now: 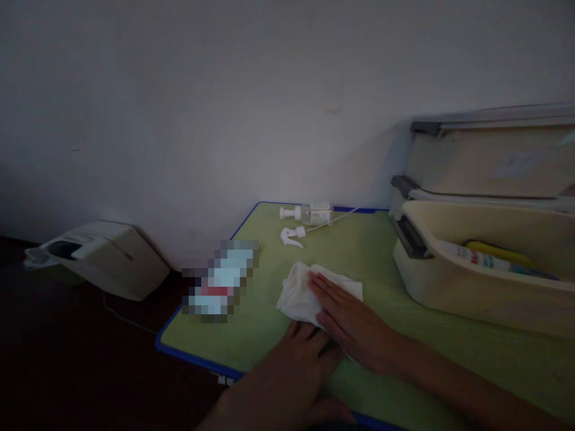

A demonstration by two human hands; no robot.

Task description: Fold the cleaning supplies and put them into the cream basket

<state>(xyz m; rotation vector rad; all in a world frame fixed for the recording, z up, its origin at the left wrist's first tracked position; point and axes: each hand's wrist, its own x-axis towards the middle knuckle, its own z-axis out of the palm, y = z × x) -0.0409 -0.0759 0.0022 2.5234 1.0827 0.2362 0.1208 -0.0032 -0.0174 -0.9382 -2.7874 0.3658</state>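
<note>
A white cloth [299, 293], folded and wrinkled, lies on the green tabletop [265, 335]. My right hand [354, 320] rests flat on top of it, fingers straight and side by side. Just in front, my left hand [305, 365] is palm down with its fingers apart, their tips at the cloth's near edge. Whether those tips press on the cloth or on the tabletop, I cannot tell. Beyond the cloth lies a white trigger spray head [293, 235] with a long thin tube. Behind that, a clear bottle [318, 213] with a white pump top is on its side.
A blurred-out flat object with a bright face [224, 278] lies at the table's left. On the right stands an open cream bin [449, 299] holding a white tube and something yellow, with another bin [476, 161] behind. A pale boxy appliance [121, 257] is left of the table.
</note>
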